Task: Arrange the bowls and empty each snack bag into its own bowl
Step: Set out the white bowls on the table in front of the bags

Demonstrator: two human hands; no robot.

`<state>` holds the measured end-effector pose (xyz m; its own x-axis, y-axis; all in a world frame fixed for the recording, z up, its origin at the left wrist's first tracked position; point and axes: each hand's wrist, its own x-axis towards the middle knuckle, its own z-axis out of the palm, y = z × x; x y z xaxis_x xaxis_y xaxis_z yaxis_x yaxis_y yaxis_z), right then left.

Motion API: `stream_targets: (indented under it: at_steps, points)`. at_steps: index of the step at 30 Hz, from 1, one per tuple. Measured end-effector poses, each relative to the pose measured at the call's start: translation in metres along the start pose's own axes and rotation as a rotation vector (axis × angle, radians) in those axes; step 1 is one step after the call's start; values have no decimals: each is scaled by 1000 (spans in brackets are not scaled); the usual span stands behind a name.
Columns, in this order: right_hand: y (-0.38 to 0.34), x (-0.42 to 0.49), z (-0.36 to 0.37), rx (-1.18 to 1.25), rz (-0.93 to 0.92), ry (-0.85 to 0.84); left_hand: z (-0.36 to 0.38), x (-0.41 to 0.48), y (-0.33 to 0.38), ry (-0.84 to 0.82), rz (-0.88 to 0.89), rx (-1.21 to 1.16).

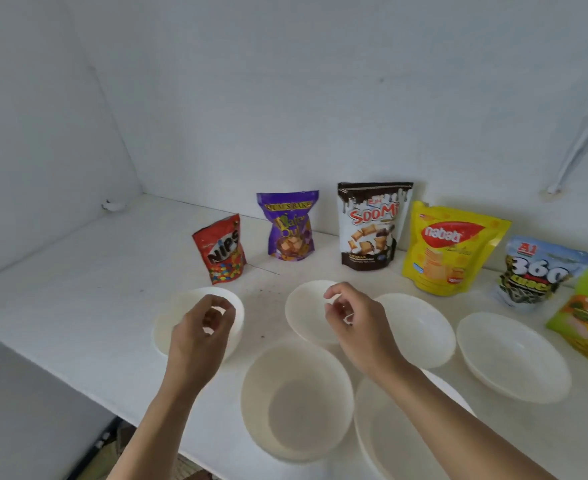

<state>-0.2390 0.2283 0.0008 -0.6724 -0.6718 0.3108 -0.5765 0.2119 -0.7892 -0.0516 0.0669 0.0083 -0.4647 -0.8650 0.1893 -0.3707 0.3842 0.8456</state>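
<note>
Several white bowls stand on the white table: a left bowl, a back middle bowl, a deep front bowl, a near right bowl, another bowl and a far right bowl. All look empty. Behind them stands a row of snack bags: red Nips, purple wafer, Soomi, yellow Nabati, blue A1 360 and a green bag. My left hand hovers over the left bowl, fingers loosely curled. My right hand hovers over the back middle bowl, also loosely curled.
White walls close the table at the back and left. The table's front edge drops off at lower left, with the floor below. Small dark crumbs lie between the left and middle bowls. A white bracket hangs on the wall at upper right.
</note>
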Motion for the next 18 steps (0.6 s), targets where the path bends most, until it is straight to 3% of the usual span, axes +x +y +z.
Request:
stream_targets:
  at_steps: [7,12,18]
  points:
    - [-34,47,88,1,-92,-253,-47,21,-71,84,-116,138]
    - [-42,63,134,-194,-145,-443,-58,31,-99,15,-236,200]
    - [-45,80,162,-409,-121,-644,-47,45,-107,-82,-260,172]
